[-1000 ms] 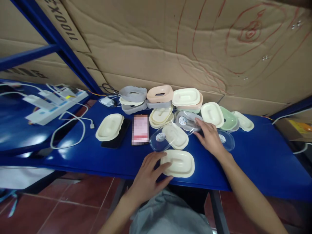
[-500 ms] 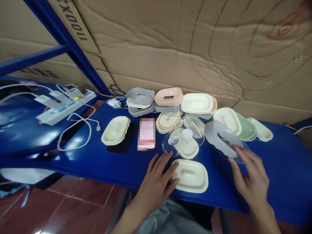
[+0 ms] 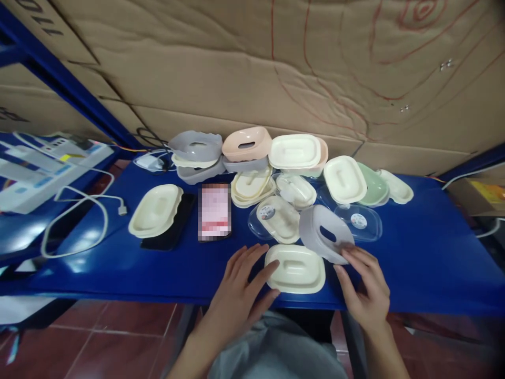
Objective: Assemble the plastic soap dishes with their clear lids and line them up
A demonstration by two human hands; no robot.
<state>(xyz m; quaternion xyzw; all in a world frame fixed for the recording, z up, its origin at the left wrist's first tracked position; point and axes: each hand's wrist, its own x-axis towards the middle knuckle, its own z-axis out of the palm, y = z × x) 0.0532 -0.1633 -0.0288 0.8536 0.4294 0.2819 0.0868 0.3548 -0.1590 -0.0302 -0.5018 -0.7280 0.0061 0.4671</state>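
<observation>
My right hand point(image 3: 365, 287) grips the near edge of a grey soap-dish part with a slot point(image 3: 324, 234), holding it tilted just above the right end of a cream oval tray point(image 3: 295, 268). My left hand point(image 3: 240, 287) lies flat with fingers spread, its fingertips touching the cream tray's left edge. Both sit at the front edge of the blue table point(image 3: 98, 263). Behind the tray lie clear lids with round stickers point(image 3: 272, 218) point(image 3: 359, 221).
A row of cream, pink, grey and green soap dishes point(image 3: 294, 152) lines the cardboard wall. A phone point(image 3: 215, 211) and a cream tray on a dark phone point(image 3: 155, 210) lie to the left. White power strips and cables point(image 3: 47, 163) are at far left.
My right hand left the clear lid, picked up the grey slotted part at the right and brought it left and nearer, over the cream tray. My left hand stayed on the tray.
</observation>
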